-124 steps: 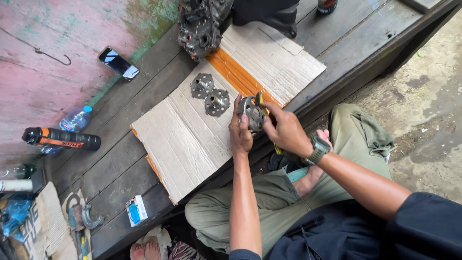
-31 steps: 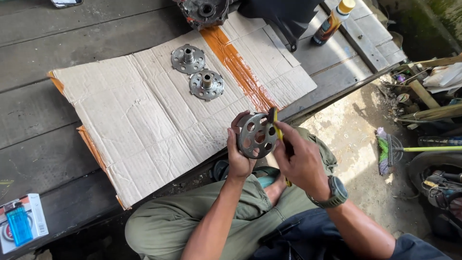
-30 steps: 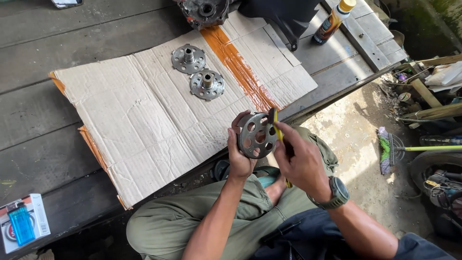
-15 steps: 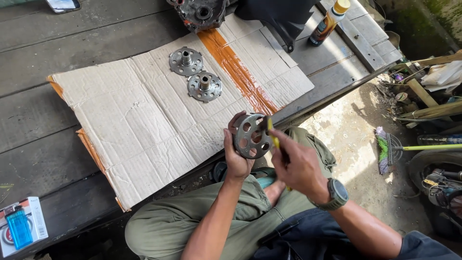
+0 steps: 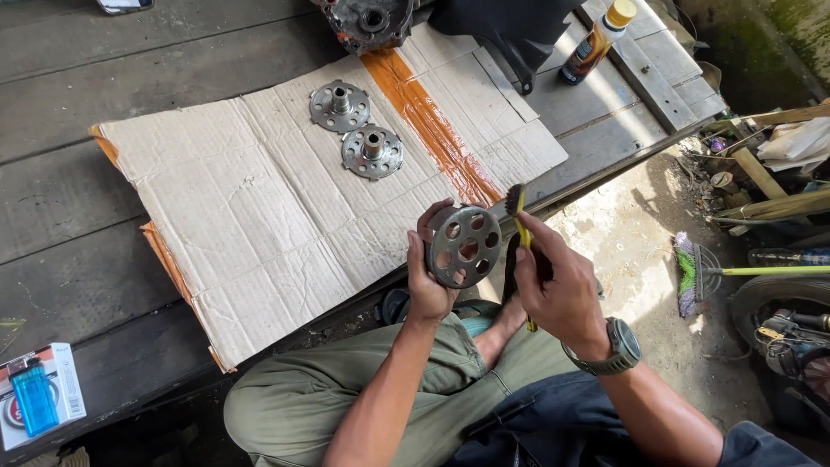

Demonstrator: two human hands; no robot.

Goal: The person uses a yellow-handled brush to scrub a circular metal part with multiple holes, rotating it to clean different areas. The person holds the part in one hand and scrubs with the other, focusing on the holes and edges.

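My left hand (image 5: 430, 281) holds a round grey metal disc with several holes (image 5: 464, 246) upright over my lap. My right hand (image 5: 560, 290) grips a small yellow-handled brush (image 5: 519, 216), its dark bristles just to the right of the disc's upper rim. Two similar metal discs with centre hubs (image 5: 340, 105) (image 5: 372, 151) lie on a flattened cardboard sheet (image 5: 242, 207) with an orange stripe, spread over a dark wooden platform (image 5: 78, 216).
An engine part (image 5: 367, 19) sits at the cardboard's far edge. A bottle with a yellow cap (image 5: 592, 41) stands at the back right. A blue lighter on a small box (image 5: 39, 398) lies at the near left. A broom (image 5: 718, 272) and clutter lie on the ground to the right.
The view shifted left and closer since four seconds ago. Over the last second the brush moved slightly right, off the disc's face, and the disc stayed in my left hand.
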